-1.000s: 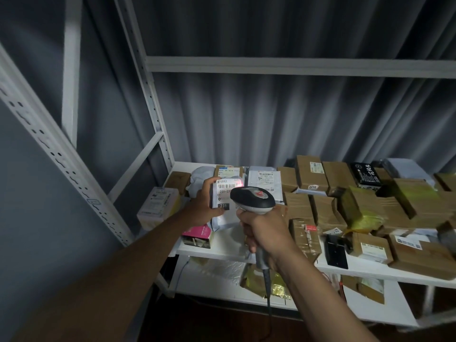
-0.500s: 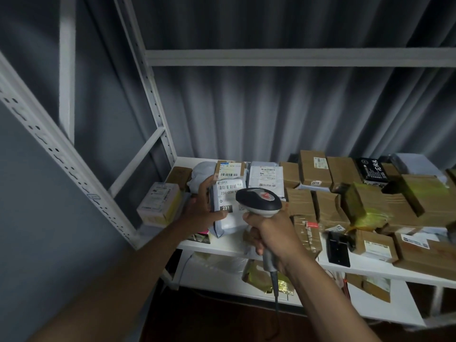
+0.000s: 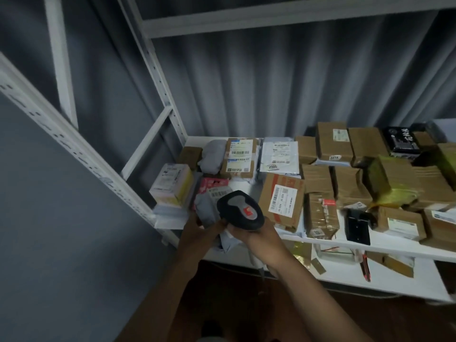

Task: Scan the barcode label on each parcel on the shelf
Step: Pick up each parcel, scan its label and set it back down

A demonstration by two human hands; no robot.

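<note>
Gone from upright against the row behind: the white parcel with the "231" tag, held on edge before the scanner half a second back, no longer stands there. Now gripped low at the front left corner of the shelf (image 3: 385, 245) by the left hand (image 3: 197, 230), fingers curled around a grey soft parcel (image 3: 207, 212) with a small barcode label (image 3: 218, 193) facing up; whether the same parcel or a fresh one, cannot be told through the blur. Wrapped around the handle of the black scanner (image 3: 240, 209) is the right hand (image 3: 256, 234), with the scanner head hanging directly over the grey parcel and partly hiding it. No red beam visible on any label at this instant, unlike a second ago. Probably means one read finished and the next being lined up. Exposed just to the right: a brown box with white label (image 3: 281, 203), lying flat and face up, easy to read without lifting. Further back, a taped box with two labels (image 3: 239, 156) and a white mailer (image 3: 280, 155) marked 2005, both labels up. Many brown boxes to the right, several with no label visible from above, likely needing a turn before scanning. Much of the shelf apparently not yet covered.
</note>
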